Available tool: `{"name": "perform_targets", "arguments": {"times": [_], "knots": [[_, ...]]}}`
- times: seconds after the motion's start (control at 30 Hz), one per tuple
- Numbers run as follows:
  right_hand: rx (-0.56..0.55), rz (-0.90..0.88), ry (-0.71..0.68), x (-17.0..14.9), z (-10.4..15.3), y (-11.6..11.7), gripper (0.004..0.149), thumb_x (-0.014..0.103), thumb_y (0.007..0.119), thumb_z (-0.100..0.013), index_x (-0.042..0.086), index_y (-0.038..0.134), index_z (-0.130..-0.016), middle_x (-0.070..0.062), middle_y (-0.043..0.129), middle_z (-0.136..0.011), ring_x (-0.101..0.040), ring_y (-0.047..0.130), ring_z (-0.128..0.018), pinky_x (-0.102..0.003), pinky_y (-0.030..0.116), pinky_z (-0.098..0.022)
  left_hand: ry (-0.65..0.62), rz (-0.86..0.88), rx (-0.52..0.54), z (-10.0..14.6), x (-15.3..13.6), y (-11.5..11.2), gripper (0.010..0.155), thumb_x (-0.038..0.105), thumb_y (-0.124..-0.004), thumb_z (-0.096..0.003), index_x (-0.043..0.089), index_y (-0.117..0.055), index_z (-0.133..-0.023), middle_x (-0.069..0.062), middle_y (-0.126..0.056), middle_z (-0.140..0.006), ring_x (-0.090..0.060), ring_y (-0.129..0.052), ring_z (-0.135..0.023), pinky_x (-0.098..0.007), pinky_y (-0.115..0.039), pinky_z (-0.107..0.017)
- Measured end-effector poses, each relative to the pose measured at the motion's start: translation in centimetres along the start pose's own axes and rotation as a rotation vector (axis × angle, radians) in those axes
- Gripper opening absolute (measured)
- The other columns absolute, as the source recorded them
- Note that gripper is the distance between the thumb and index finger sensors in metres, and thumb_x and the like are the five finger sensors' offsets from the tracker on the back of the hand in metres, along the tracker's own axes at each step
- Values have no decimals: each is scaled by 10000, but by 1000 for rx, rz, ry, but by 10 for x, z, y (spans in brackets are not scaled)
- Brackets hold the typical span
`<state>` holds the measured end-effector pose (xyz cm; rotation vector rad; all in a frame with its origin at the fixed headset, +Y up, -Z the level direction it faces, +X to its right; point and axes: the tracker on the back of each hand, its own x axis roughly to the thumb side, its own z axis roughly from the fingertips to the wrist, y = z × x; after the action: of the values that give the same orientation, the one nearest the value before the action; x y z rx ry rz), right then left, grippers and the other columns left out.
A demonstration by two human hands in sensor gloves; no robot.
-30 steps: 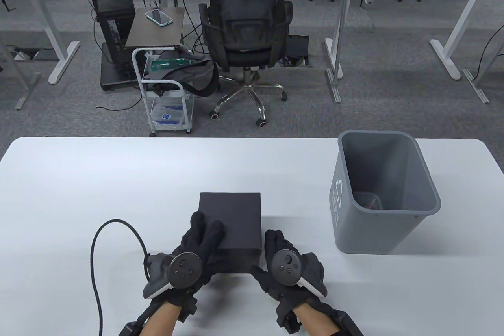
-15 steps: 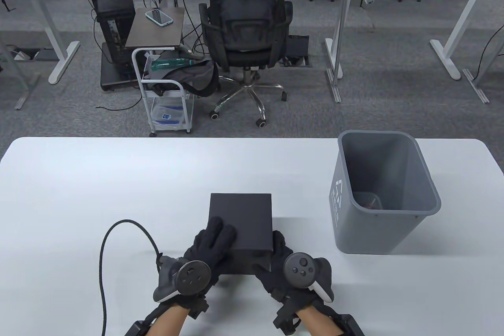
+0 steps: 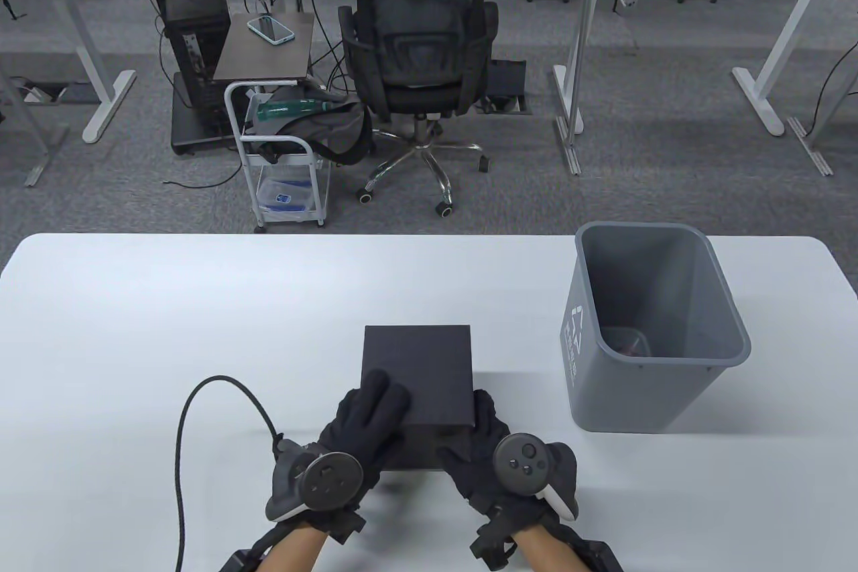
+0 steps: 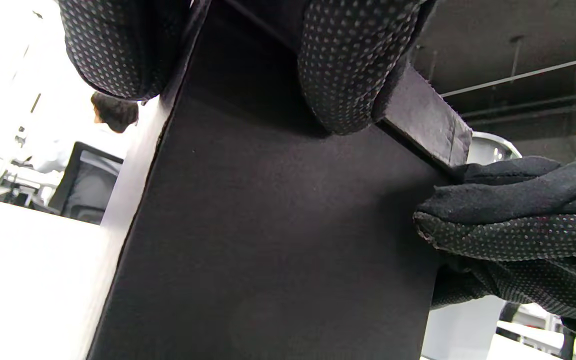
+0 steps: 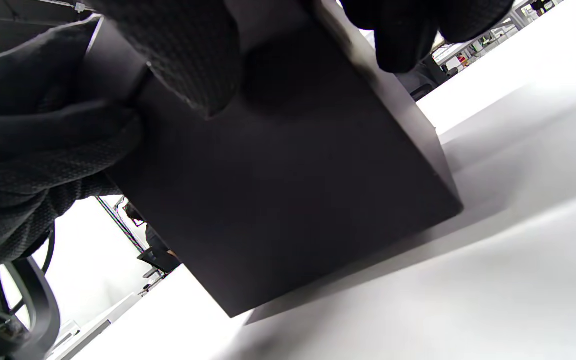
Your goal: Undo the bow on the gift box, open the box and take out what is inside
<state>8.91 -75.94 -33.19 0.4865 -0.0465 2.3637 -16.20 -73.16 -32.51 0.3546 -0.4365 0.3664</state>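
A plain black gift box point(image 3: 419, 364) stands on the white table point(image 3: 167, 317) near its front edge; no bow or ribbon shows on it. My left hand point(image 3: 379, 408) grips its near left corner, fingers laid over the lid, thumb on the front face. My right hand point(image 3: 469, 428) grips the near right corner, fingers along the right side, thumb on the front. In the left wrist view a left fingertip point(image 4: 348, 65) presses at the lid's rim above the box's wall point(image 4: 278, 240). The right wrist view shows the box point(image 5: 288, 200) resting on the table. Its inside is hidden.
A grey waste bin point(image 3: 653, 330) stands on the table to the right of the box, with something dark at its bottom. A black cable point(image 3: 194, 438) loops on the table left of my left hand. Beyond the table sits a person on an office chair point(image 3: 419, 55).
Both hands and the box between them have slid a little to the right across the table. The grip on the box looks the same.
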Motion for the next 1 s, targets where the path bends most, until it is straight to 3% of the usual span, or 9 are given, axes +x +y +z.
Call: {"name": "perform_targets", "arguments": {"times": [0.37,0.6,0.8,1.0], "knots": [[-48,-6,-11,4,3,-5,901,434,767,-588,-48,224,-1121,-337,382,-1109,-507,646,-946,-625,563,-699,-8,-18,33,0,3,6,731,373,-895,-537,302,-523,-1162,-139,-470,-1266,-623,-822,-880,-559,-813,-645],[-102,33,-47,8,6,-7,890,497,723,-597,41,196,-1150,-325,309,-1131,-527,571,-980,-651,500,-717,-30,-50,197,7,5,28,724,383,-878,-555,300,-496,-1165,-160,-446,-1260,-611,-820,-887,-551,-815,-645],[-108,-2,-52,5,3,-10,811,545,615,-601,144,198,-1170,-313,248,-1143,-539,512,-1000,-662,457,-727,163,137,358,28,-30,74,728,473,-791,-593,214,-456,-1186,-274,-561,-1189,-530,-963,-746,-479,-893,-542],[-113,-26,-47,4,3,-10,771,535,589,-606,162,225,-1174,-317,258,-1139,-536,531,-990,-657,465,-726,465,349,428,44,-85,85,733,497,-682,-638,20,-455,-1146,-328,-786,-1005,-401,-1090,-487,-383,-955,-353]]}}
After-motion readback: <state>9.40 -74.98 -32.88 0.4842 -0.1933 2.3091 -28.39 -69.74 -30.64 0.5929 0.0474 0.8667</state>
